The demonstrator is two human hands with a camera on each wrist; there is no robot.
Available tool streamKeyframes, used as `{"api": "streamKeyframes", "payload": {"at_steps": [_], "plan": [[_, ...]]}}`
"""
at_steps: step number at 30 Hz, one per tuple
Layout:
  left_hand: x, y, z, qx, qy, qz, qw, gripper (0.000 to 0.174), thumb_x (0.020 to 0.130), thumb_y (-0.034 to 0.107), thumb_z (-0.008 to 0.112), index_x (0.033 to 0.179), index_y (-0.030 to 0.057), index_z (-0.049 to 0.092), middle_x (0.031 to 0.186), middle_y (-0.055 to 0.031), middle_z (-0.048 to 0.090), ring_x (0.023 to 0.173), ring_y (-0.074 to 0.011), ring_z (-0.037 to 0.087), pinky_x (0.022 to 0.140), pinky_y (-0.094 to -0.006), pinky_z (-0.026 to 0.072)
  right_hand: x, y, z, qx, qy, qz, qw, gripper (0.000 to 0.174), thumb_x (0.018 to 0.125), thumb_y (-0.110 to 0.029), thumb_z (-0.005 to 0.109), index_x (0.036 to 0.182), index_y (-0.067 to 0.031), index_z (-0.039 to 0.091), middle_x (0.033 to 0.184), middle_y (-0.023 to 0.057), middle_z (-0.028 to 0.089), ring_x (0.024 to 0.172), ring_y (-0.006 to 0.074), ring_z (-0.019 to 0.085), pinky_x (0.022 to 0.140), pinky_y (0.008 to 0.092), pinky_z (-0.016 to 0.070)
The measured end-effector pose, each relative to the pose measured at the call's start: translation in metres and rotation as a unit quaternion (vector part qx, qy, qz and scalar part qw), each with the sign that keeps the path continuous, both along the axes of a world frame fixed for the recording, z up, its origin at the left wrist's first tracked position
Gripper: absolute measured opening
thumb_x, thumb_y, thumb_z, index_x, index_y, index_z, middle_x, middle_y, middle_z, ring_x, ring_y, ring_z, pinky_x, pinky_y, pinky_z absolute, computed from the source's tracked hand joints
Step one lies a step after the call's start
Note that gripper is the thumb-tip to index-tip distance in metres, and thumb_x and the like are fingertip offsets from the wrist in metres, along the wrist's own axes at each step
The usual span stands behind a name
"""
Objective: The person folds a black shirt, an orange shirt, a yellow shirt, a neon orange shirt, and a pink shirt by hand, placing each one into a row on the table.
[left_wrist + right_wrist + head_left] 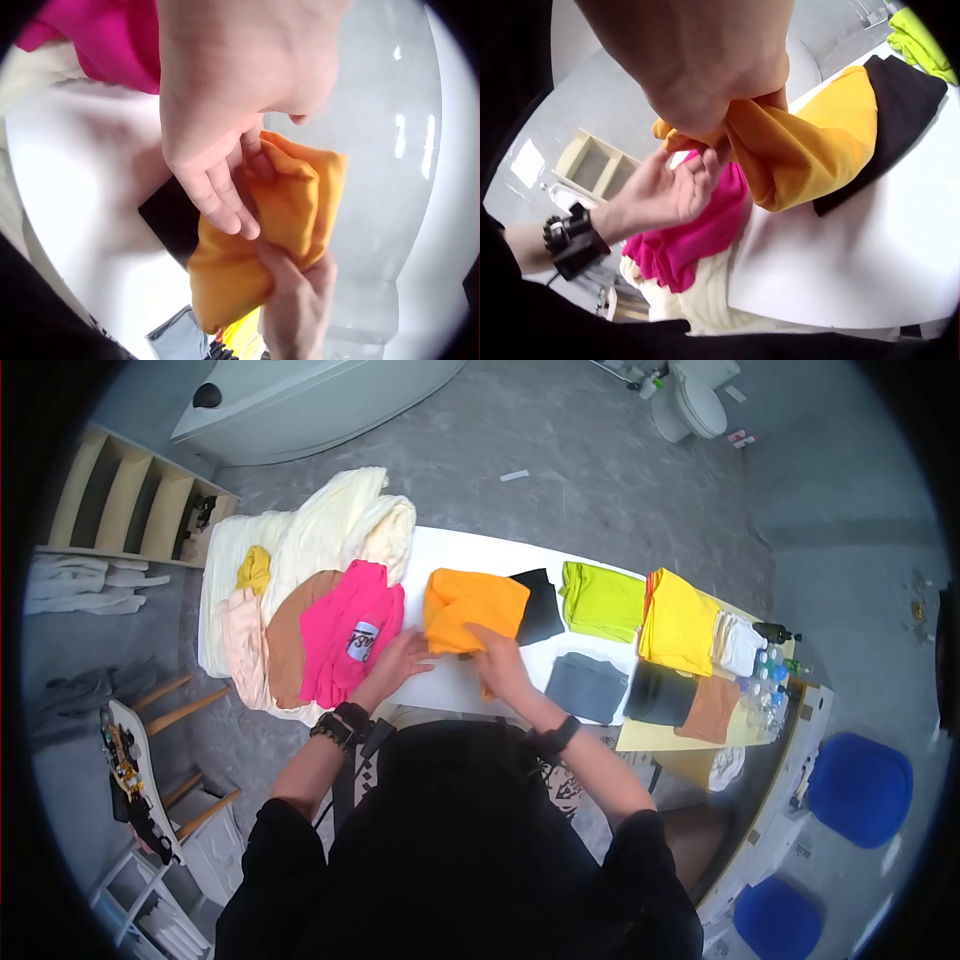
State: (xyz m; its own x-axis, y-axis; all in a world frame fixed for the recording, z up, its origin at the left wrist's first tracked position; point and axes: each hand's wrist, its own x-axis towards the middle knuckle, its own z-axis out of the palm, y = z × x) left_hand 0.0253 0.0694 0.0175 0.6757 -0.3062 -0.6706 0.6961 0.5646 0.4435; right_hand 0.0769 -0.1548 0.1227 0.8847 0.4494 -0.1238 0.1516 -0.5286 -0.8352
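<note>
A folded orange garment (474, 605) lies near the middle of the white table, partly over a black folded garment (540, 605). My right hand (497, 660) grips its near edge, with the thumb on top of the cloth. That grip is largely hidden behind the wrist in the right wrist view, where the orange cloth (802, 150) hangs in a fold. My left hand (402, 658) is at the garment's near left corner. In the left wrist view its fairly straight fingers (217, 199) rest against the orange cloth; the right wrist view shows its palm turned up.
To the left lie a pink garment (350, 630), a brown one (292, 640) and a cream heap (330, 525). Folded lime (603, 600), yellow (677, 622) and grey-blue (588, 685) garments lie to the right. Several bottles (768, 690) stand at the table's right end.
</note>
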Motion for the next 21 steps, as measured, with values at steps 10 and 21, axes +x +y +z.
{"api": "streamKeyframes", "payload": {"at_steps": [10,21], "plan": [[0.013,-0.035,0.039,-0.195,0.082,0.062,0.975,0.054,0.096,0.032,0.058,0.139,0.0042,0.042,0.132,-0.0124,0.056,0.119,-0.0227,0.057,0.102,-0.035,0.0451,0.03,-0.087,0.051,0.325,0.318,-0.3,0.839,0.034,0.078,0.004,0.06,0.111,0.0023,0.061,0.105,0.0106,0.068,0.091,0.0205,0.066,0.081,0.0298,0.0518],[0.006,-0.049,0.011,-0.045,-0.067,-0.071,0.994,0.053,0.093,0.0,0.053,0.142,0.0016,0.033,0.138,-0.011,0.047,0.126,-0.0222,0.049,0.105,-0.0356,0.0421,-0.014,-0.165,-0.05,0.23,0.38,-0.282,0.85,0.038,0.082,0.008,0.051,0.12,0.0043,0.056,0.116,0.0126,0.065,0.103,0.0223,0.064,0.09,0.0311,0.0497]]}}
